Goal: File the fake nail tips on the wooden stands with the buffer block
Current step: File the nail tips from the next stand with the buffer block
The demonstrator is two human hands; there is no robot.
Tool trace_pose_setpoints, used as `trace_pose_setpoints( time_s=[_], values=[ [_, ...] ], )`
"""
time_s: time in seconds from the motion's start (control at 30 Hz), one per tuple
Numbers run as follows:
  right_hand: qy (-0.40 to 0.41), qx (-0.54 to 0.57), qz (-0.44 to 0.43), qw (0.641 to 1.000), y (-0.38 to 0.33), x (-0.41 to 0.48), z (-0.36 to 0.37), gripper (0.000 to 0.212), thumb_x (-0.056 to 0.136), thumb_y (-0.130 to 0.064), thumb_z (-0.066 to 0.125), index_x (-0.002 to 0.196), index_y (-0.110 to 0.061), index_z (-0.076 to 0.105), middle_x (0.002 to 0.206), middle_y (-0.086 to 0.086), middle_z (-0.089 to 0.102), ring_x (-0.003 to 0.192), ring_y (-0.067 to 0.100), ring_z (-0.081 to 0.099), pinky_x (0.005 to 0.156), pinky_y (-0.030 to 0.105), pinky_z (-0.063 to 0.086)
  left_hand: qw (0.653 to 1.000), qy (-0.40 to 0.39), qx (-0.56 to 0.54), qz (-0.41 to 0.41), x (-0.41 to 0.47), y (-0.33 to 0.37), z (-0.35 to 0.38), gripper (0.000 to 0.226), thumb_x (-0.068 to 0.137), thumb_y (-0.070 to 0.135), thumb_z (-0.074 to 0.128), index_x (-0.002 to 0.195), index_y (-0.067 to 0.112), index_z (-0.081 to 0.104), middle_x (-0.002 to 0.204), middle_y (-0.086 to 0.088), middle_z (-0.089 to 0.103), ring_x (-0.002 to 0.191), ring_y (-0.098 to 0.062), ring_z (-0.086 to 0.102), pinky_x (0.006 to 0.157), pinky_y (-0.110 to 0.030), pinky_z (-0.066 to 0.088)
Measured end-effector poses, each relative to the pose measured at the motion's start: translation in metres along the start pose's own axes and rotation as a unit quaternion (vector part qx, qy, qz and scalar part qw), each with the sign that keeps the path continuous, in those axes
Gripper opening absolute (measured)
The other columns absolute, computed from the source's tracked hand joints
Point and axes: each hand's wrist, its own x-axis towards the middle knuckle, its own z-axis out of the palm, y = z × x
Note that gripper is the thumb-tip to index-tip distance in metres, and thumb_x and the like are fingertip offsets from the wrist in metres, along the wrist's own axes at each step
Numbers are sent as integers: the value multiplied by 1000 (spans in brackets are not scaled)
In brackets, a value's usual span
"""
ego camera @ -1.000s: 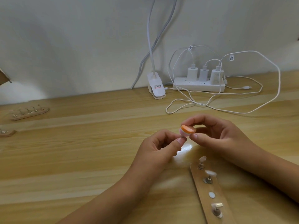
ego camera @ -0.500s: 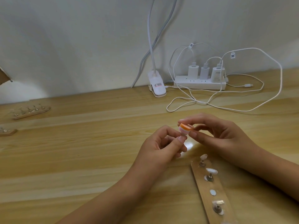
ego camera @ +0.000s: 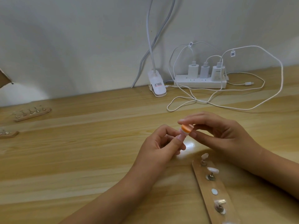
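Above the tabletop [ego camera: 80, 159], near the stand [ego camera: 208, 185], the left hand [ego camera: 160, 147] pinches a mostly hidden nail tip [ego camera: 231, 135] against the buffer block [ego camera: 235, 128], which the right hand [ego camera: 226, 135] pinches. Filing seems underway; the next move likely calls for short, light strokes.

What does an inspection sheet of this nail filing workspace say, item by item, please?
Surface: light wooden table with visible grain.
Job's things: orange-topped buffer block; long wooden stand with pale nail tips; two more wooden stands far left.
Clutter: white clip lamp base.
Grippers: right hand holds block; left hand pinches a small pale piece.
Cables: white cables looped from white power strip with three chargers.
Surroundings: plain white wall.
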Motion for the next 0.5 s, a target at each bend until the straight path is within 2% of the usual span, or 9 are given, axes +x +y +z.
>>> trace_pose_setpoints(
  time_s=[0.1, 0.2, 0.37, 0.5],
  values=[
    [2, 41, 32, 999, 0, 1, -1, 28, 86, -9, 62, 113, -13, 68, 111, 0, 69, 105, 17, 69, 94, 22, 51, 1000, 0, 5, 0, 0, -1, 0, 10, 92, 23, 64, 82, 21, 64, 72, 7, 67, 74, -2, 62, 69, -12, 47],
    [2, 56, 44, 997, -2, 1, 0, 30, 83, -9, 62, 112, -12, 69, 114, 1, 69, 110, 15, 67, 95, 20, 50, 1000, 0, 1, 0, 0, 0, 0, 8, 90, 23, 64, 84, 19, 65, 72, 7, 68, 75, -3, 62, 69, -12, 48],
    [1, 109, 65, 992, -8, -1, 0, 34, 78, -15, 68, 111, -10, 71, 117, 5, 67, 113, 20, 66, 97, 24, 50, 1000, 2, -1, 0, 2, 0, 1, 17, 79, 35, 66, 84, 19, 66, 73, 6, 69, 75, -4, 62, 70, -13, 49],
    [10, 118, 79, 990, -11, 0, 2, 32, 75, -18, 70, 106, -9, 72, 116, 4, 68, 111, 18, 67, 96, 24, 51, 1000, 3, 9, 1, 1, 0, 0, 5, 84, 30, 67, 79, 27, 68, 74, 5, 70, 75, -4, 62, 69, -13, 48]
  ],
)
